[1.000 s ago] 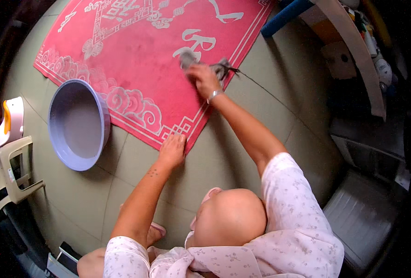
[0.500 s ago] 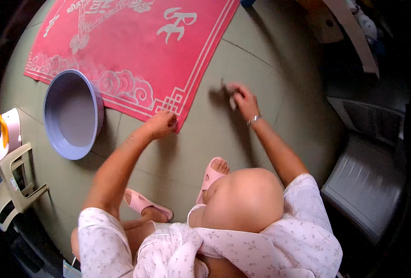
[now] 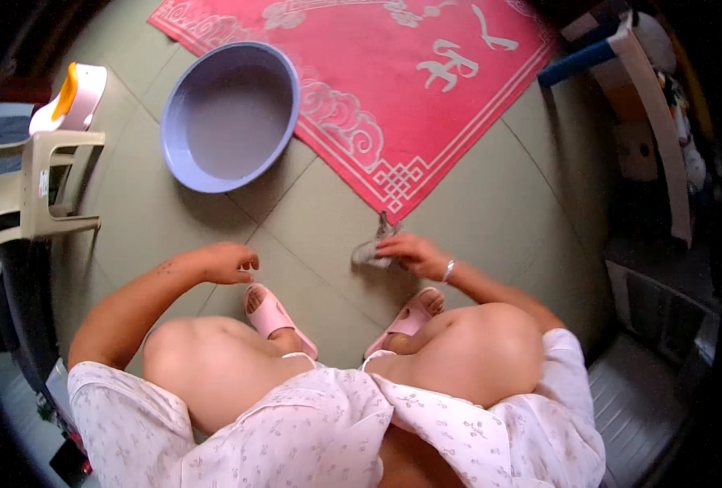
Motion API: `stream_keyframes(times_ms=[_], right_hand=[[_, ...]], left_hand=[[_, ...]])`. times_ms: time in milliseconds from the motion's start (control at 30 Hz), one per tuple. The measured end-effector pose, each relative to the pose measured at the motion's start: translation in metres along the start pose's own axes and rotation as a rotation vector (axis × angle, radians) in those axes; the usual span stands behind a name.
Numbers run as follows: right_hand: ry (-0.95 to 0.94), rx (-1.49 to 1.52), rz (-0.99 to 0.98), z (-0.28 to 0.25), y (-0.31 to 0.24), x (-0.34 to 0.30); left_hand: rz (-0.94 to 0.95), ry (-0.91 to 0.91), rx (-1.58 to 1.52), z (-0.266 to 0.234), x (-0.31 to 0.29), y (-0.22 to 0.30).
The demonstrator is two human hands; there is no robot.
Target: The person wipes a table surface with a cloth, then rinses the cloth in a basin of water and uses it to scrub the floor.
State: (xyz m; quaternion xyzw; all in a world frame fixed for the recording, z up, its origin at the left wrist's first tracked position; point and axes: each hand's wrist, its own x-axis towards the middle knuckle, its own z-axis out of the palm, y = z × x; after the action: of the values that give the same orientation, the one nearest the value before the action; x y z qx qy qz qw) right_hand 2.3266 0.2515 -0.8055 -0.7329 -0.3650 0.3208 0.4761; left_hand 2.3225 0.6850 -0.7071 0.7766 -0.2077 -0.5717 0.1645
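Observation:
My right hand, a silver bracelet at its wrist, is closed on a crumpled grey rag. The rag rests low against the floor tiles, just in front of the near corner of a red mat with whitish patterns. My left hand hangs above the floor near my left foot, its fingers loosely bent and apart, with nothing seen in them. Farther off, beside the mat's left edge, stands a round lavender basin holding greyish water.
A beige plastic chair and a white-and-orange plastic item stand at the left. Boxes and a long cardboard edge line the right, above a dark grey plastic piece. Pink slippers are on my feet.
My left hand has left the mat's corner and drawn back to the left. My right hand has brought the rag nearer to me, in front of that corner. The whole view has shifted.

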Motion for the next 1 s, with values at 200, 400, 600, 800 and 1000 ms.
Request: stream_keyframes(times_ms=[200,400,600,800,1000], right_hand=[[0.089,0.111,0.092,-0.083,-0.092,0.065],[-0.135,-0.360,0.056,-0.047,-0.068,0.145],[0.046,-0.870,0.112,0.087,-0.017,0.175],[-0.365,-0.504,-0.268,0.158,-0.036,0.161],[0.006,-0.813,-0.031,0.075,-0.044,0.153]], left_hand=[[-0.055,0.146,-0.239,0.057,-0.005,-0.044],[0.119,0.437,-0.441,0.077,0.051,-0.047],[0.206,0.744,-0.597,0.094,0.057,-0.042],[0.106,0.858,-0.768,0.108,0.050,-0.050],[0.505,0.963,-0.113,0.108,0.073,-0.031]])
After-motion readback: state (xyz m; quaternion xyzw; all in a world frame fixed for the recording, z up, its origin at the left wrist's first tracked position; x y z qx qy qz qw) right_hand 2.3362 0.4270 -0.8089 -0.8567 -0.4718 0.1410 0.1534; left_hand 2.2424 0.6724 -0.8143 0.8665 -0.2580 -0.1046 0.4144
